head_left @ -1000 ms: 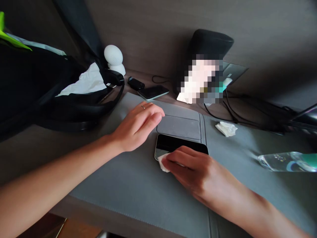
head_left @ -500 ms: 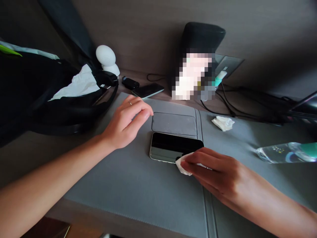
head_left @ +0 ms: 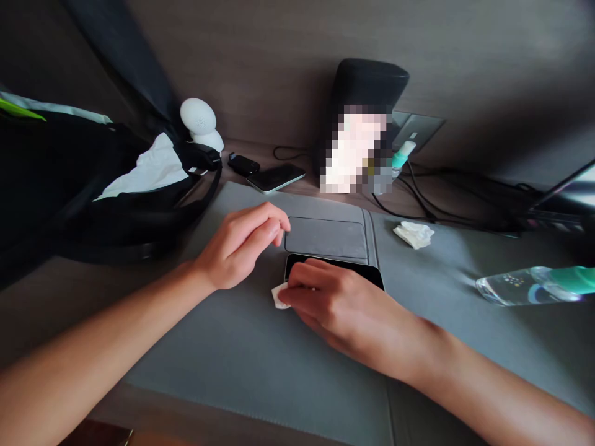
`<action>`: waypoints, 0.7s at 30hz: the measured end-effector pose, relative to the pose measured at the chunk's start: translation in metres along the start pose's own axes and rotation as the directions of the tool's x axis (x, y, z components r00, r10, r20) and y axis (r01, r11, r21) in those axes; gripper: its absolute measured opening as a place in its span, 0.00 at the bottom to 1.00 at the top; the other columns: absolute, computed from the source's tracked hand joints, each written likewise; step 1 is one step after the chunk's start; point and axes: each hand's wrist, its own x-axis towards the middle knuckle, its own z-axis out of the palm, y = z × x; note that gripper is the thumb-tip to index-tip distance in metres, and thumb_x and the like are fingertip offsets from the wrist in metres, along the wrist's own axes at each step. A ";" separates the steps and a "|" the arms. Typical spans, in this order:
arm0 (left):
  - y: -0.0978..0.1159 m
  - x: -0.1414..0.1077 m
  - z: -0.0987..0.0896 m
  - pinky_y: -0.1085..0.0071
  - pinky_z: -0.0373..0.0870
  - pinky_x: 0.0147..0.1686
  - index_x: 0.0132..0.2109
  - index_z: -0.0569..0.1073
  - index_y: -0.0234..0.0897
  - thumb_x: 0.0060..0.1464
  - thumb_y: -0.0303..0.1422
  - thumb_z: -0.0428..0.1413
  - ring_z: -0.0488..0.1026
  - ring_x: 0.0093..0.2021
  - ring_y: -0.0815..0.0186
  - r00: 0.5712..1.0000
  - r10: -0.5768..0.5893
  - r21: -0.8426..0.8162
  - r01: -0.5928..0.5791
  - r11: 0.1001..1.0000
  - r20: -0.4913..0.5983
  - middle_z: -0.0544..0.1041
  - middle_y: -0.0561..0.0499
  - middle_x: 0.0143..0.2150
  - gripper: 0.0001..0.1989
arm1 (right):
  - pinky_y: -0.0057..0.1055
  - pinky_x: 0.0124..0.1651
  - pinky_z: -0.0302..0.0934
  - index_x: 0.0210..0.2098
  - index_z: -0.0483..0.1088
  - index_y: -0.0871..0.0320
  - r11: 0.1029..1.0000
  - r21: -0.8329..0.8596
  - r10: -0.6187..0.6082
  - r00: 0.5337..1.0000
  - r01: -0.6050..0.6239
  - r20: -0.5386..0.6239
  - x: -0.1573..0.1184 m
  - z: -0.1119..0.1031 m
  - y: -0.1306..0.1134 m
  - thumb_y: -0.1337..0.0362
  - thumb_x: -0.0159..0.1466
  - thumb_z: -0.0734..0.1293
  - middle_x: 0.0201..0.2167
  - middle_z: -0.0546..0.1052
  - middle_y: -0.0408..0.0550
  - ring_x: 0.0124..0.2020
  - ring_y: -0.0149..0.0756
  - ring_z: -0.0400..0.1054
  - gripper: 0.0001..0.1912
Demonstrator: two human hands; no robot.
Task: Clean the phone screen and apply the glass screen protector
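From my end I count two hands over one gray mat point(head_left: 223, 347); the right hand point(head_left: 337, 300) has its grip clenched on one folded tissue point(head_left: 279, 298), at the near left corner of one black-screened phone point(head_left: 361, 269), which lies on the mat, partly hidden beneath that hand; the left hand point(head_left: 244, 244) has its grip released, fingers loosely curled, near the phone's left end; I also see one crumpled tissue point(head_left: 413, 235) and one clear bottle point(head_left: 511, 287) lying to the right.

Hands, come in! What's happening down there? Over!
Right hand pinching white tissue at phone. Left hand loosely curled nearby. Phone flat, partly hidden by right hand. Bottle, crumpled tissue off to the right.
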 end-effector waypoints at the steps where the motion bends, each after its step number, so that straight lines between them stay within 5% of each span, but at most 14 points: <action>1: 0.000 0.000 0.000 0.72 0.67 0.36 0.43 0.74 0.36 0.73 0.34 0.45 0.71 0.33 0.70 1.000 0.009 -0.010 -0.009 1.000 0.000 0.74 0.54 0.32 0.14 | 0.33 0.39 0.63 0.48 0.77 0.63 1.000 0.013 0.017 1.000 -0.017 0.004 0.003 -0.001 0.003 0.75 0.71 0.62 0.38 0.73 0.50 0.35 0.35 0.64 0.12; 7: 0.000 0.001 -0.001 0.72 0.67 0.37 0.44 0.74 0.36 0.73 0.34 0.45 0.71 0.33 0.70 1.000 -0.005 0.008 0.005 1.000 0.008 0.74 0.54 0.33 0.14 | 0.34 0.41 0.65 0.47 0.79 0.62 0.989 -0.053 0.137 0.989 -0.139 -0.048 0.011 -0.003 0.019 0.74 0.71 0.64 0.39 0.73 0.51 0.36 0.37 0.69 0.12; 11: 0.003 0.002 -0.001 0.72 0.66 0.36 0.42 0.74 0.36 0.71 0.32 0.47 0.71 0.32 0.70 0.991 0.007 0.094 -0.020 0.995 0.135 0.74 0.55 0.31 0.12 | 0.32 0.37 0.63 0.43 0.80 0.62 0.965 -0.085 0.242 0.968 -0.247 -0.066 0.001 -0.010 0.025 0.75 0.69 0.66 0.36 0.72 0.49 0.32 0.34 0.69 0.10; 15: 0.003 0.002 0.000 0.71 0.66 0.34 0.46 0.75 0.37 0.65 0.33 0.55 0.69 0.31 0.69 0.953 0.048 0.161 -0.100 0.982 0.298 0.74 0.56 0.31 0.07 | 0.30 0.33 0.60 0.40 0.79 0.61 0.935 -0.116 0.325 0.942 -0.334 -0.088 -0.029 -0.022 0.032 0.75 0.69 0.64 0.33 0.71 0.46 0.28 0.32 0.68 0.11; 21: 0.003 -0.001 0.003 0.67 0.69 0.40 0.48 0.75 0.36 0.60 0.43 0.62 0.71 0.37 0.64 0.900 0.099 0.201 -0.201 0.959 0.425 0.72 0.53 0.33 0.16 | 0.29 0.35 0.63 0.48 0.78 0.59 0.929 -0.039 0.362 0.928 -0.367 -0.091 -0.091 -0.039 0.040 0.69 0.73 0.61 0.35 0.73 0.48 0.30 0.32 0.71 0.14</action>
